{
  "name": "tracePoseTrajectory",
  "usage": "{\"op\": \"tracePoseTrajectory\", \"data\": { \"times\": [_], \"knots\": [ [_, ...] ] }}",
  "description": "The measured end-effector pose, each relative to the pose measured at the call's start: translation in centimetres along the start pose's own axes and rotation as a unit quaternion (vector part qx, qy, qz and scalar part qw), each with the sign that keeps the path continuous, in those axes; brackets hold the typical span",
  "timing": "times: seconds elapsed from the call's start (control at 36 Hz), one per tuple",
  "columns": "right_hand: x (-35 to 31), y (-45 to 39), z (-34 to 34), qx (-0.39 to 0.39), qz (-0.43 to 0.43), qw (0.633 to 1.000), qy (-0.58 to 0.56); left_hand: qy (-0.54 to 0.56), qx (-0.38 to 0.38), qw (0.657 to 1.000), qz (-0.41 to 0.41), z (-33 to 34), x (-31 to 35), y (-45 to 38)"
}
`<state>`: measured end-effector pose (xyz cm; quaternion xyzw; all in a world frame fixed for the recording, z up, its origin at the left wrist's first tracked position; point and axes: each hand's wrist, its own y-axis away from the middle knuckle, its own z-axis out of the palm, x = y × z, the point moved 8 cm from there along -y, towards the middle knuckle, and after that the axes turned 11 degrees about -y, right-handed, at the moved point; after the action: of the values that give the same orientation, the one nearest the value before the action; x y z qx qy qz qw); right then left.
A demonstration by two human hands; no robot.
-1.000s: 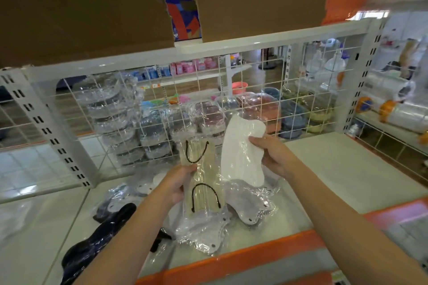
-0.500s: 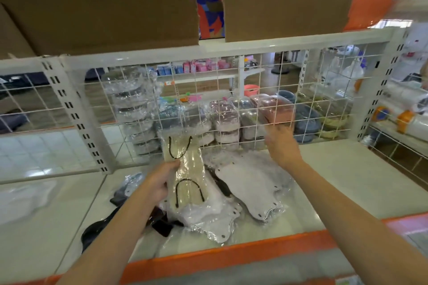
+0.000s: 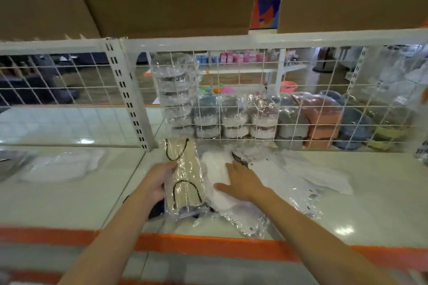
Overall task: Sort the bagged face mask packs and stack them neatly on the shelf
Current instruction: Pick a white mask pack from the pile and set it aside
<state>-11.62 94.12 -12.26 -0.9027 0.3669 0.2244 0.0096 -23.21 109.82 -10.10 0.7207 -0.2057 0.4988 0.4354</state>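
Observation:
My left hand (image 3: 159, 180) grips a clear bag of beige masks with black ear loops (image 3: 185, 178), held upright just above the white shelf (image 3: 370, 192). My right hand (image 3: 240, 180) lies flat, fingers spread, on a bagged white mask pack (image 3: 215, 169) resting on the shelf. More white mask packs (image 3: 298, 173) lie to its right, and a crumpled clear bag (image 3: 250, 220) sits near the front edge. Dark mask packs (image 3: 157, 210) are mostly hidden under my left hand and the beige pack.
A white wire grid (image 3: 301, 109) backs the shelf, with stacked bagged bowls and coloured tubs behind it. A white upright post (image 3: 129, 99) divides the bays. Another white mask pack (image 3: 62, 166) lies in the left bay. An orange strip (image 3: 208, 245) edges the shelf front. Cardboard boxes sit overhead.
My right hand set the white pack down on the shelf, reached toward the grid, then came back flat onto the white pack. My left hand kept the beige pack throughout. The camera shifted left.

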Motion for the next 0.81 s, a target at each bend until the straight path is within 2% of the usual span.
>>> {"op": "tracePoseTrajectory", "data": {
  "times": [0.08,0.19,0.31,0.33,0.42,0.47,0.67,0.75,0.81],
  "knots": [
    [1.0,-0.9,-0.4,0.047,0.050,0.997,-0.036,-0.009,0.005,1.000,-0.009,-1.3,-0.6,-0.1],
    [2.1,-1.2,-0.6,0.041,0.074,0.995,-0.043,-0.025,-0.007,1.000,-0.014,-2.2,-0.4,-0.5],
    [2.3,-0.2,-2.4,0.089,0.058,0.971,-0.215,-0.050,-0.018,0.999,-0.004,-2.1,0.8,-1.1],
    [2.7,0.1,-3.0,0.104,0.069,0.967,-0.222,-0.049,-0.029,0.998,-0.003,-1.8,0.9,-1.3],
    [5.0,0.6,-3.8,0.120,0.123,0.975,-0.139,-0.065,-0.065,0.996,0.005,-0.5,1.2,-1.7],
    [6.9,1.0,-3.4,0.098,0.181,0.972,-0.116,-0.077,-0.076,0.994,0.005,0.0,1.3,-2.0],
    [10.1,1.8,-1.0,0.008,0.286,0.958,-0.016,-0.100,-0.082,0.992,0.009,0.2,2.2,-2.2],
    [10.2,2.0,-1.3,0.043,0.289,0.956,-0.012,-0.108,-0.086,0.990,0.014,0.3,2.2,-2.7],
    [9.1,2.1,-2.4,0.114,0.257,0.959,-0.020,-0.106,-0.096,0.990,0.014,0.4,2.2,-2.4]
  ]
}}
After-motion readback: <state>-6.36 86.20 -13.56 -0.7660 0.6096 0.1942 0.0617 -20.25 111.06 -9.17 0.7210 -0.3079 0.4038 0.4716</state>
